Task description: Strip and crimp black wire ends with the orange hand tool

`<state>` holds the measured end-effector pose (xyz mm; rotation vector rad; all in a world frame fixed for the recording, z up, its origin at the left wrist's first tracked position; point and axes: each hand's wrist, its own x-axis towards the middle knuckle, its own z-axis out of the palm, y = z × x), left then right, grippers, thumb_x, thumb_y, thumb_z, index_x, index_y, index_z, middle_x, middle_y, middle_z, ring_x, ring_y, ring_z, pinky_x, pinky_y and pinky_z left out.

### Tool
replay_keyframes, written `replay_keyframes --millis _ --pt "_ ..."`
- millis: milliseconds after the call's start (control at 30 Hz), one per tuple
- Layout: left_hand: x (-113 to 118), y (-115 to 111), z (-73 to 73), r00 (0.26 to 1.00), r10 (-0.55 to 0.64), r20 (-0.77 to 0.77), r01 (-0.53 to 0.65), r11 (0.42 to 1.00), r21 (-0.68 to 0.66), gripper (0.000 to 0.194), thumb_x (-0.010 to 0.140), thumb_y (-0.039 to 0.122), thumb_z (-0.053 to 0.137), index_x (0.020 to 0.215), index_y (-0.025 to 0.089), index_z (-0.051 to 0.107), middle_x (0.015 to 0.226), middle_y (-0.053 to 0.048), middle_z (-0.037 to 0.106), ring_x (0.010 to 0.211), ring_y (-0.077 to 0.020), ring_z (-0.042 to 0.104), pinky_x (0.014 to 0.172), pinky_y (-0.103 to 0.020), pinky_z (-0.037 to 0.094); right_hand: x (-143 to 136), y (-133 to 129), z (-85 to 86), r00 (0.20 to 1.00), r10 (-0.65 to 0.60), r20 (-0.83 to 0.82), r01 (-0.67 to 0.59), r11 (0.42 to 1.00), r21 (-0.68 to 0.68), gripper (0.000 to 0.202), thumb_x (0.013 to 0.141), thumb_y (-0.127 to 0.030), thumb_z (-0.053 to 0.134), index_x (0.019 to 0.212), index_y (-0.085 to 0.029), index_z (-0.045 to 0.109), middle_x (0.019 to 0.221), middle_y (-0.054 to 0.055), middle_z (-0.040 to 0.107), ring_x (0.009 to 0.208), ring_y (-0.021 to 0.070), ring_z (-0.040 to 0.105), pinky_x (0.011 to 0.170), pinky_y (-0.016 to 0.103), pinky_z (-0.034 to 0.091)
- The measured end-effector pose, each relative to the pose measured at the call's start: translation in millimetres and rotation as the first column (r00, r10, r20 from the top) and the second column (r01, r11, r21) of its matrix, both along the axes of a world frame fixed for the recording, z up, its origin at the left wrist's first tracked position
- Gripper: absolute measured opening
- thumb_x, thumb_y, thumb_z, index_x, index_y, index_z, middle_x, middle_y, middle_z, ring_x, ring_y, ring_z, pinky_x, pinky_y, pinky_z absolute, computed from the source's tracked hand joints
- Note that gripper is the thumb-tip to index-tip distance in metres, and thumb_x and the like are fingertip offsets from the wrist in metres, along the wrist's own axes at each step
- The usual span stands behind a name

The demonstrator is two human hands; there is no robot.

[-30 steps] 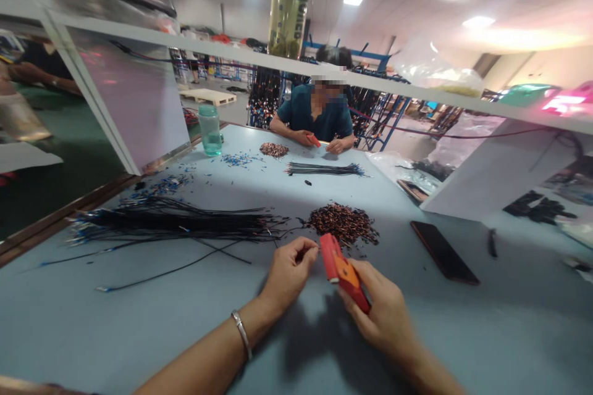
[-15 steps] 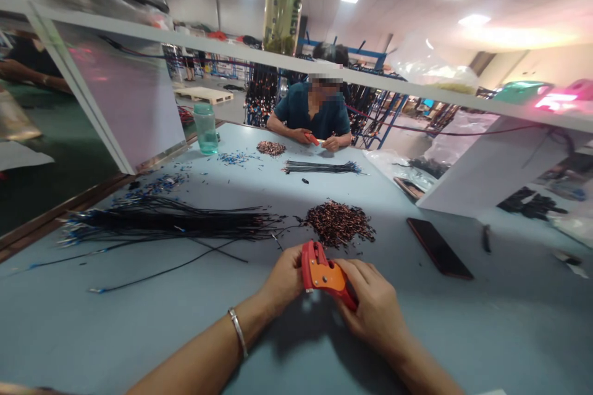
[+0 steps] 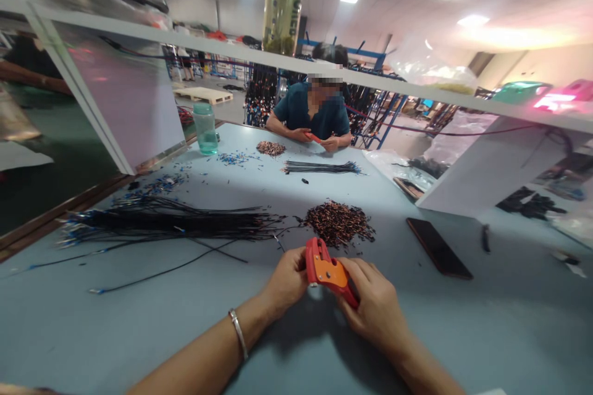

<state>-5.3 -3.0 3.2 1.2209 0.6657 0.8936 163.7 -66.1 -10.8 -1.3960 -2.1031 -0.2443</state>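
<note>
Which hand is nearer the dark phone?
Right: the right hand, gripping the red tool, is left of the phone; the left hand is farther left, beyond the tool.

Broad grey-blue desk [image 3: 486, 327]. On it, left: thick bundle of long thin black wires [image 3: 162, 222] with blue-and-silver ends; loose black wire [image 3: 171, 270] in front. Mid-desk: round heap of small black-and-copper pieces [image 3: 340, 223]. Right: flat black phone [image 3: 439, 248] with reddish edge. Farther off: smaller bundle of black wires [image 3: 321, 167], pale coppery heap [image 3: 271, 148], scattered blue bits [image 3: 165, 183], upright translucent green bottle [image 3: 205, 129].
</note>
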Motion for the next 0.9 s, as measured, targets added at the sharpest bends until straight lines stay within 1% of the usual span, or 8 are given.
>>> replay_keyframes --millis 200,300,400,500,600,733,800,900 --pt "2 -2 1.6 1.0 0.009 0.011 -0.008 0.999 -0.035 0.007 0.064 0.02 0.066 0.064 0.013 0.066 0.062 0.001 0.066 0.06 -0.0123 0.054 0.065 -0.023 0.045 1 1 -0.2 0.999 0.001 0.041 -0.002 0.999 0.034 0.034 0.078 -0.019 0.051 0.112 -0.014 0.053 0.093 0.013 0.066 0.079 0.0253 0.062 0.07 0.037 0.05" --pt "2 -2 2.1 1.0 0.007 0.018 -0.007 1.0 -0.016 0.005 0.063 0.018 0.066 0.065 0.014 0.067 0.064 0.0 0.067 0.063 -0.0137 0.056 0.067 -0.024 0.046 0 1 1.1 0.997 -0.017 0.073 0.012 0.998 0.058 0.031 0.079 -0.019 0.05 0.109 -0.014 0.055 0.086 0.012 0.067 0.072 0.0237 0.062 0.065 0.034 0.049" --pt "1 -1 -0.2 1.0 0.002 0.001 -0.002 1.0 0.02 0.008 0.065 0.019 0.067 0.07 0.014 0.069 0.068 -0.001 0.069 0.066 -0.0153 0.058 0.069 -0.026 0.046 1 0 1.2 0.996 -0.03 0.089 0.024 0.998 0.064 0.026 0.079 -0.02 0.049 0.103 -0.014 0.057 0.079 0.01 0.068 0.063 0.0212 0.061 0.058 0.03 0.047" --pt "1 1 -4.4 1.0 -0.026 -0.003 0.027 0.999 0.028 0.012 0.065 0.022 0.07 0.074 0.013 0.07 0.072 -0.002 0.07 0.069 -0.0168 0.059 0.073 -0.027 0.046 1 -2 0.7 0.998 -0.019 0.061 0.016 0.999 0.045 0.022 0.078 -0.018 0.049 0.098 -0.016 0.058 0.075 0.008 0.068 0.059 0.0188 0.062 0.055 0.026 0.045" --pt "1 2 -7.6 0.999 -0.053 0.001 0.053 0.998 0.034 0.023 0.064 0.031 0.075 0.077 0.012 0.07 0.074 -0.003 0.069 0.071 -0.0178 0.058 0.074 -0.028 0.044 1 -2 1.1 0.999 -0.005 0.039 0.005 1.0 0.018 0.021 0.076 -0.014 0.047 0.094 -0.017 0.058 0.072 0.006 0.069 0.056 0.0174 0.062 0.053 0.024 0.043" --pt "1 2 -9.3 0.999 -0.049 -0.02 0.051 0.995 0.081 0.044 0.064 0.055 0.072 0.073 0.012 0.067 0.067 -0.002 0.062 0.063 -0.0155 0.051 0.065 -0.025 0.041 0 -3 1.5 0.999 -0.002 0.033 0.002 1.0 -0.009 0.02 0.074 -0.012 0.046 0.09 -0.017 0.057 0.069 0.005 0.068 0.055 0.017 0.061 0.051 0.023 0.04" --pt "1 2 -9.6 0.998 -0.041 -0.041 0.045 0.995 0.094 0.048 0.064 0.06 0.07 0.07 0.013 0.065 0.063 -0.001 0.058 0.06 -0.0138 0.047 0.06 -0.024 0.038 1 -3 1.1 0.999 -0.007 0.033 0.008 1.0 -0.021 0.019 0.074 -0.013 0.046 0.089 -0.017 0.057 0.068 0.005 0.067 0.054 0.017 0.061 0.051 0.023 0.04" --pt "1 3 -9.9 0.998 -0.036 -0.05 0.042 0.992 0.118 0.048 0.066 0.06 0.068 0.069 0.013 0.063 0.061 0.0 0.055 0.058 -0.0127 0.043 0.058 -0.024 0.036 1 -3 1.2 0.999 -0.01 0.034 0.012 0.999 -0.039 0.016 0.076 -0.013 0.046 0.088 -0.018 0.056 0.066 0.004 0.066 0.053 0.0162 0.06 0.051 0.022 0.039"
